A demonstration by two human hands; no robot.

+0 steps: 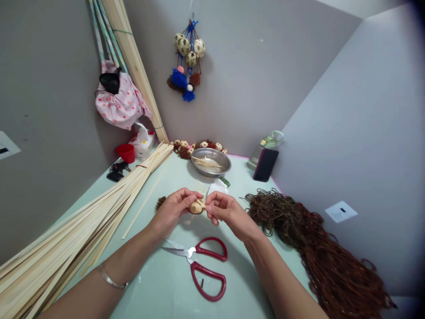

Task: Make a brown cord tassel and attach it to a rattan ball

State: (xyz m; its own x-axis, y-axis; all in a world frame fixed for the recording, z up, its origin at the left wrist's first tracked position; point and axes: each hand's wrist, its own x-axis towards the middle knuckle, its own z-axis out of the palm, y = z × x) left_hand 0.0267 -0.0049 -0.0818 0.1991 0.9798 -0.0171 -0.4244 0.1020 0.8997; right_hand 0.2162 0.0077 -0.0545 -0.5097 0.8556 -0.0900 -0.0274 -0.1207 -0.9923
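A small woven bamboo-strip ball (197, 207) is held above the table between the thumb and fingers of my left hand (175, 204). At the ball's right edge, the thumb and fingertips of my right hand (223, 208) are pinched together; what lies between them is too small to make out. Dark brown-green yarn, looking like a tassel (160, 203), shows just behind my left hand. Below both hands, scissors with red handles (208, 270) lie with their blades parted, pointing left. A white packet (217, 186) lies just beyond my right fingers.
Long bamboo strips (99, 210) cover the left side. A metal bowl (225, 170) with water and strips stands at the back, before several tasselled balls (184, 151). Brown yarn (318, 252) lies at right, near a phone (266, 165) and a bottle (255, 158). A red cup (126, 153) stands back left.
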